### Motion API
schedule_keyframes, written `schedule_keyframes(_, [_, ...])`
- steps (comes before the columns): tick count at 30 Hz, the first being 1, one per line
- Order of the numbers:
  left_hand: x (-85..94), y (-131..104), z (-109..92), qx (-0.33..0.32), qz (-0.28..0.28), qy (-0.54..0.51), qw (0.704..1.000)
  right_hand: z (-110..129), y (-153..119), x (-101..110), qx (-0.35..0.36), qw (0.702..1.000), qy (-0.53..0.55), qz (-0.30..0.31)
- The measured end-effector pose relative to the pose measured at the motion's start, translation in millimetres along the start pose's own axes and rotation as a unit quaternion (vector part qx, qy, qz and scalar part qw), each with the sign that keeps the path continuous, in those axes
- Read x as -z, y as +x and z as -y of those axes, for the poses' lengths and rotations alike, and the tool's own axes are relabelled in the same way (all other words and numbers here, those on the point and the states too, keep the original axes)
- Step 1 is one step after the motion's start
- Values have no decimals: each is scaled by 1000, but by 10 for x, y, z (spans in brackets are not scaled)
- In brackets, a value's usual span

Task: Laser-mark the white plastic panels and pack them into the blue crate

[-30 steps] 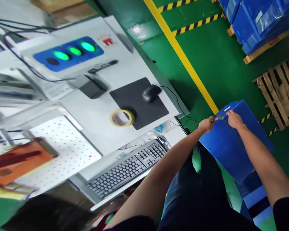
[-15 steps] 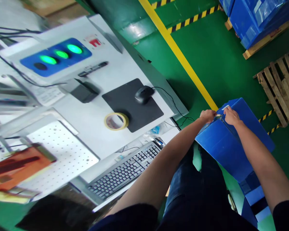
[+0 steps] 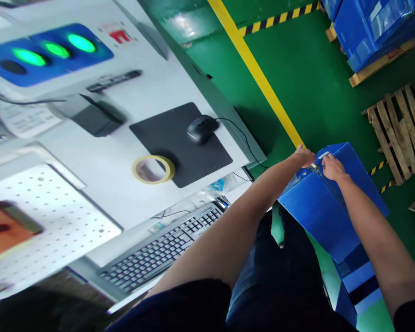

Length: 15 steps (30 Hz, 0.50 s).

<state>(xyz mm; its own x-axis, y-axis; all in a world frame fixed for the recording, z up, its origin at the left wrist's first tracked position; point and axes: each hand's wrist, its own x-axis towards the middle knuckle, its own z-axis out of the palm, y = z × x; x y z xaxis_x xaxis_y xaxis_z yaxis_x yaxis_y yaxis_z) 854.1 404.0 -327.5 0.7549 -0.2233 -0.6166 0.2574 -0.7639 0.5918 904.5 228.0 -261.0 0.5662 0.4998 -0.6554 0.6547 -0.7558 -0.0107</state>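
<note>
A blue corrugated plastic box (image 3: 318, 207) stands at my right, beside my legs. My right hand (image 3: 333, 167) is at its far upper edge, fingers curled down onto the rim next to a white label (image 3: 323, 156). Across a narrow seam my left hand (image 3: 305, 157) lies at the left part of that edge, thumb raised apart and fingers stretched toward the seam. Between the hands shows a small pale strip, too small to name. My fingertips are partly hidden against the box.
A grey-white workbench (image 3: 100, 184) at left holds a tape roll (image 3: 154, 169), a mouse (image 3: 202, 129) on a black pad (image 3: 173, 133) and a panel with green lights (image 3: 48, 53). A keyboard (image 3: 162, 249) sits lower. Wooden pallets (image 3: 397, 133) and blue boxes (image 3: 387, 32) stand at right.
My left hand has shifted slightly right along the box edge and its thumb has lifted. My right hand stays on the rim. The view has turned, so the bench sits further left.
</note>
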Motion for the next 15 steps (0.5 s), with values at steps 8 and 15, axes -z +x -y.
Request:
schedule_keyframes(8, [-98,-711,385,31,19,-65,997,-5,-60,46,-36,993,112,-15])
schedule_keyframes(15, [-157,-1740,165,61,-122,-263,955,358,-787,-164,-56,915,396,-58])
